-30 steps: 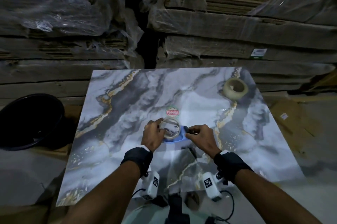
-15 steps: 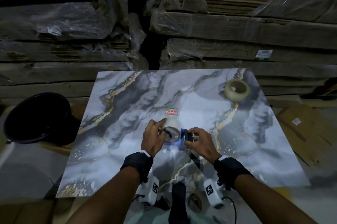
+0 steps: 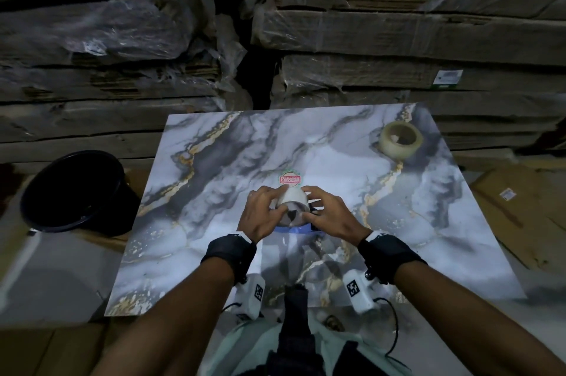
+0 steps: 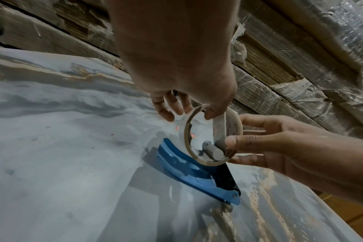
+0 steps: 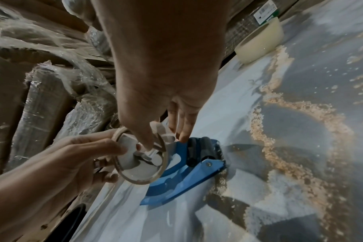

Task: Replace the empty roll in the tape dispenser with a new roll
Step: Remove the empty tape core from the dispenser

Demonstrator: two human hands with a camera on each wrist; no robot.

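At the centre of the head view, both hands meet over the marble slab (image 3: pixel 214 222) around an empty core (image 3: pixel 292 201), a thin cardboard ring. The left hand (image 3: pixel 263 213) pinches the ring's left rim, thumb inside and fingers curled outside. The right hand (image 3: pixel 329 216) grips the opposite side, its thumb pressed on the near rim and its fingers wrapped behind. In the left wrist view the core (image 4: pixel 212 137) stands on edge, tilted, with the dispenser's grey spindle (image 4: pixel 212 151) showing through its opening. Whether the ring rests on the spindle or hangs just clear of it cannot be told. The blue dispenser (image 4: pixel 189 170) lies on the slab directly below the core, its black roller end toward the lower right of that frame. In the right wrist view the dispenser (image 5: pixel 182 178) sits just right of the core (image 5: pixel 141 162).

A full roll (image 3: pixel 400 140) lies flat near the slab's upper right corner, well apart from the hands. A red sticker (image 3: pixel 289 179) is on the slab just above the hands. A black bucket (image 3: pixel 76 192) lies tipped at the left of the frame, off the slab. Wrapped cardboard stacks (image 3: pixel 398 38) fill the top.
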